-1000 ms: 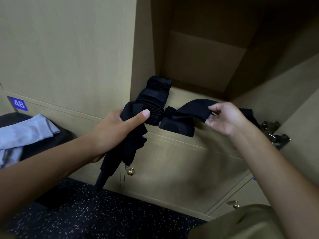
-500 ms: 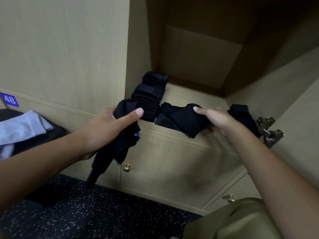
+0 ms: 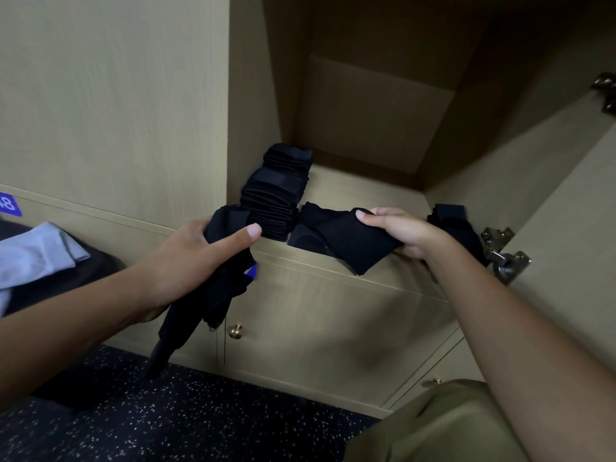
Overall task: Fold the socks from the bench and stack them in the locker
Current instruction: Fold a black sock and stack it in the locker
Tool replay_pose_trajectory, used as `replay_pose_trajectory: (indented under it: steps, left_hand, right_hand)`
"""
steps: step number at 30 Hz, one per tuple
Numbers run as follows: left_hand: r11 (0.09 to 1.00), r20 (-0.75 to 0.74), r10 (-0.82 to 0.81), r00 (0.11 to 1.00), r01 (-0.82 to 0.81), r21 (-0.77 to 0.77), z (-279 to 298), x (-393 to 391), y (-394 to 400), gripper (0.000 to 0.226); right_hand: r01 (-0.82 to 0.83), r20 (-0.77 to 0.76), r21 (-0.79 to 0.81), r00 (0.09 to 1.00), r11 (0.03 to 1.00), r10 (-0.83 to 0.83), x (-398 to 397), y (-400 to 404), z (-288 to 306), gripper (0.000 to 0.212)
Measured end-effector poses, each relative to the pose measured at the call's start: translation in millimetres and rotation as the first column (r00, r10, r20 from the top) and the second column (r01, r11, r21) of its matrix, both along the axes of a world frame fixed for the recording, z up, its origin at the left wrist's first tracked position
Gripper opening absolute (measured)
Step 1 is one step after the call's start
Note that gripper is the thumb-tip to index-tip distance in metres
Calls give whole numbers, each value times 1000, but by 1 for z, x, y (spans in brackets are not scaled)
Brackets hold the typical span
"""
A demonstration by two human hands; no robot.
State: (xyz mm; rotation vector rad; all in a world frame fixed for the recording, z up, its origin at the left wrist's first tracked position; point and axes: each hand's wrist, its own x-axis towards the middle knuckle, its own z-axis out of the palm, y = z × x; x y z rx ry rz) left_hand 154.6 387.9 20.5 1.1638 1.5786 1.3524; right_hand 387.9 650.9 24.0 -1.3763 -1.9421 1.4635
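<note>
Black socks fill both my hands: my left hand (image 3: 186, 261) grips a bunch of loose black socks (image 3: 200, 308) that hang down in front of the lower locker doors, thumb laid across them, and my right hand (image 3: 400, 233) pinches a folded black sock (image 3: 336, 241) at the front lip of the open locker (image 3: 376, 185). Just left of it, inside the locker against its left wall, stands the stack of folded black socks (image 3: 276, 191), nearly touching my left thumb. Another dark folded sock (image 3: 453, 218) lies at the right, partly hidden behind my right wrist. Metal hinges (image 3: 503, 251) sit on the open door beside it. Below are pale wood-grain doors with a small brass knob (image 3: 236, 331). At far left grey garments (image 3: 36, 251) lie on the dark bench (image 3: 66, 288), under a blue number plate (image 3: 8, 204). Underfoot is dark speckled floor (image 3: 166, 425)
</note>
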Motion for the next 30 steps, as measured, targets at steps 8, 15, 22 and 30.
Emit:
replay_pose_trajectory:
  steps: [8, 15, 22, 30]
  left_hand:
    - [1000, -33, -7, 999, 7, -8, -3, -6, -4, 49]
    - [1000, -23, -23, 999, 23, -17, -2, -9, -7, 51]
    - [1000, -34, 0, 999, 1, 4, 0, 1, -2, 36]
    - [1000, -30, 4, 1000, -4, -11, 1, 2, -3, 38]
  right_hand:
    - [-120, -58, -52, 991, 991, 117, -2, 4, 0, 28]
    - [-161, -258, -120, 958, 980, 126, 12, 0, 3, 40]
    - [20, -517, -149, 851, 989, -96, 4, -9, 9, 31]
    - [123, -456, -244, 861, 962, -226, -11, -9, 10, 31]
